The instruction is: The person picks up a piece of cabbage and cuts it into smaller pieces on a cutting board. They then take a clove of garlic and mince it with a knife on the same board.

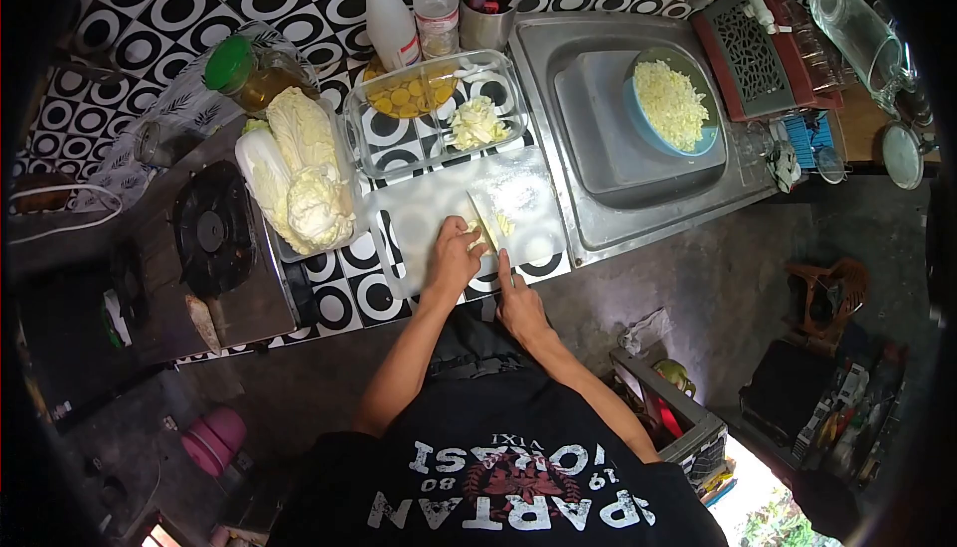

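My right hand (522, 306) grips a knife (482, 216), its forefinger stretched along the back of the blade. Beside the blade, the fingers of my left hand (457, 256) are curled down on a small pale piece of cabbage (480, 239), mostly hidden under them. Both hands are over a translucent cutting board (414, 223). Small cut cabbage bits (505, 224) lie to the right of the blade. Behind the board stands a clear divided tray (399, 163), with cabbage pieces (478, 124) in its right part.
Whole napa cabbages (299, 173) fill a container on the left, next to a stove burner (211, 223). A blue bowl (635, 113) of chopped cabbage (670, 103) stands in the sink (558, 163) on the right. Bottles (436, 20) and a utensil cup (486, 26) are at the back.
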`<act>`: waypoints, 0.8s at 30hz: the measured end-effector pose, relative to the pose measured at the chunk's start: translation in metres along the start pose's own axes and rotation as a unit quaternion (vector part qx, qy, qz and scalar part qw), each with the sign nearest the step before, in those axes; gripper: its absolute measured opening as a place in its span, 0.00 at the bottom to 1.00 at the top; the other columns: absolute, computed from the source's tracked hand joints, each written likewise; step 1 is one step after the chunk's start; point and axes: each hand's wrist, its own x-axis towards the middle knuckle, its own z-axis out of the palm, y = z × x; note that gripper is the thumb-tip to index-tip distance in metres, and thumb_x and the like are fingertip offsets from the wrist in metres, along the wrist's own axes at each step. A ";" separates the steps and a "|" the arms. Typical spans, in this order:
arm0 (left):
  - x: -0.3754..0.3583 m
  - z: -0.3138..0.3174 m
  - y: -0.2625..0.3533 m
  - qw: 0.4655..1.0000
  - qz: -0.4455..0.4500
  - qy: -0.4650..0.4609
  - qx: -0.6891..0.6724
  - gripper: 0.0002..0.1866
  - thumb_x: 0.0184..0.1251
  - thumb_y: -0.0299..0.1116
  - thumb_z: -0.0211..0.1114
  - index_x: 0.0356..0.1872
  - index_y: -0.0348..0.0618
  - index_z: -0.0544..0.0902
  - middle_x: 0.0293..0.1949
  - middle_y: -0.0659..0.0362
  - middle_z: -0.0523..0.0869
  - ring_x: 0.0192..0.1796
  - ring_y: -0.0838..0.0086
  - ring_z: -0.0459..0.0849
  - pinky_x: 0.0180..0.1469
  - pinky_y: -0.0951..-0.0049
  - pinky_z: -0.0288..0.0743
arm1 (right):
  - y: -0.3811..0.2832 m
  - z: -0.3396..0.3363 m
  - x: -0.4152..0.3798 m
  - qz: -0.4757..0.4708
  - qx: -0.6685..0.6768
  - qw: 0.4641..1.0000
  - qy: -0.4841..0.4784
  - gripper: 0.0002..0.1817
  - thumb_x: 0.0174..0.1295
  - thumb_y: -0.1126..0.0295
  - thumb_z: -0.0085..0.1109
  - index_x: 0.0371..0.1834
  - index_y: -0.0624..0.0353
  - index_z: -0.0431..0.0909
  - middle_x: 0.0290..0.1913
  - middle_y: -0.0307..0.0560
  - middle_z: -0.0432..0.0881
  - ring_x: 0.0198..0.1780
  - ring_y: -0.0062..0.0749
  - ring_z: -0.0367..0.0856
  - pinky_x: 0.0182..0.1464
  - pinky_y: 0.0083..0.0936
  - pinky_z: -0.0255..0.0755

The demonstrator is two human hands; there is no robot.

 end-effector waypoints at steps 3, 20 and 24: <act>-0.001 0.001 -0.003 0.999 0.026 0.011 0.015 0.14 0.48 0.26 0.70 0.39 0.36 0.85 0.39 0.54 0.73 0.39 0.64 0.76 0.42 0.70 0.72 | -0.005 0.000 0.019 -0.020 -0.001 1.000 0.021 0.52 0.46 0.78 0.60 0.74 0.53 0.36 0.41 0.66 0.74 0.34 0.63 0.79 0.36 0.48 0.75; -0.009 -0.022 0.000 0.995 0.076 0.056 0.034 0.15 0.48 0.30 0.70 0.40 0.41 0.85 0.39 0.57 0.78 0.43 0.62 0.74 0.46 0.68 0.71 | 0.002 -0.003 -0.006 -0.059 0.062 0.996 0.038 0.49 0.48 0.80 0.55 0.74 0.51 0.38 0.36 0.64 0.75 0.34 0.61 0.78 0.37 0.49 0.73; -0.010 -0.017 -0.005 0.996 0.067 0.045 0.040 0.16 0.45 0.32 0.71 0.38 0.41 0.86 0.39 0.58 0.77 0.44 0.61 0.71 0.47 0.67 0.70 | -0.005 -0.003 -0.004 -0.019 0.027 0.999 -0.007 0.51 0.47 0.80 0.56 0.74 0.51 0.36 0.40 0.68 0.74 0.36 0.65 0.78 0.38 0.50 0.74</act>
